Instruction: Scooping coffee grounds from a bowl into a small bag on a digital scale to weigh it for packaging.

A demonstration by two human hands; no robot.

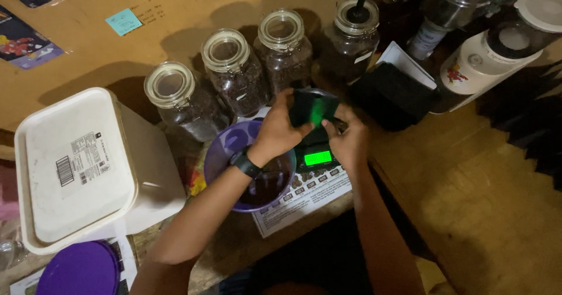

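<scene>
- A dark pouch (313, 107) is pinched by both hands, left (278, 132) and right (349, 141), above the scale (318, 158), seemingly for opening.
- A purple bowl (225, 148) sits left of the scale.

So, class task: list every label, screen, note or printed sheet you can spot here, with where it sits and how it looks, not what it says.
Scale screen: below both hands, glowing green rectangle.
Tub label: on white lid, left; white with barcode.
Sticky note: tabletop, upper left; blue square.
Printed sheet: under the scale; white with dark boxes.
Leaflets: far upper left; dark, colourful.
Pouch: dark, held by left hand and right hand.
</scene>
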